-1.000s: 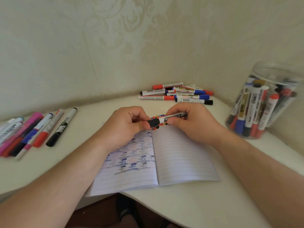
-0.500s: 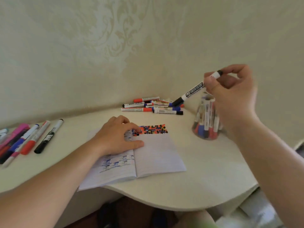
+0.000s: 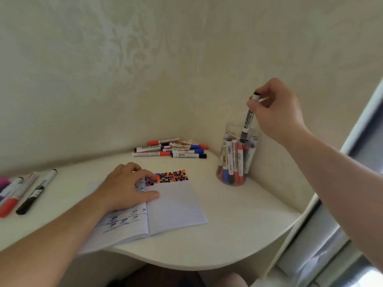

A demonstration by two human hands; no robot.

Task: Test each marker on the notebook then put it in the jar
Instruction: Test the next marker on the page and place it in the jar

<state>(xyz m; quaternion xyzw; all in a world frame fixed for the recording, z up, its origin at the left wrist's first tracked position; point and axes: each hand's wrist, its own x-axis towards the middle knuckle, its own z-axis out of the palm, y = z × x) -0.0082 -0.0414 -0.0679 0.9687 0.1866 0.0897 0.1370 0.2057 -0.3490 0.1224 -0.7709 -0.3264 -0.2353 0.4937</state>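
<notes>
A cream-coloured desk (image 3: 238, 230) with a rounded front edge is sitting in a corner where two walls (image 3: 145, 69) papered in a pale, faintly embossed damask pattern are meeting. The right hand (image 3: 275, 112) is pinching a black-capped marker (image 3: 248, 119) near its top end and holding it nearly upright, cap downward, with the lower end dipping into the mouth of a clear plastic jar (image 3: 234, 179); whether the cap is touching the markers already standing inside is hard to tell through the plastic. The jar is standing on the desk close to the right wall and is holding a crowd of red, blue and black markers. The left hand (image 3: 126, 187) is lying on an open lined notebook (image 3: 176, 206), fingers loosely bent and thumb stretched flat, pressing the left page down and gripping nothing. Across the top of the right page a band of red, blue and black dots (image 3: 170, 176) is showing, and blurred bluish marks are covering the left page. A loose pile of markers (image 3: 170, 150) is lying at the back corner of the desk, well apart from the notebook, and another row of markers (image 3: 24, 193) is lying along the left side, a black one nearest the notebook. At the far right edge, beyond the desk, something pale with a dark panel is standing, possibly a window frame.
</notes>
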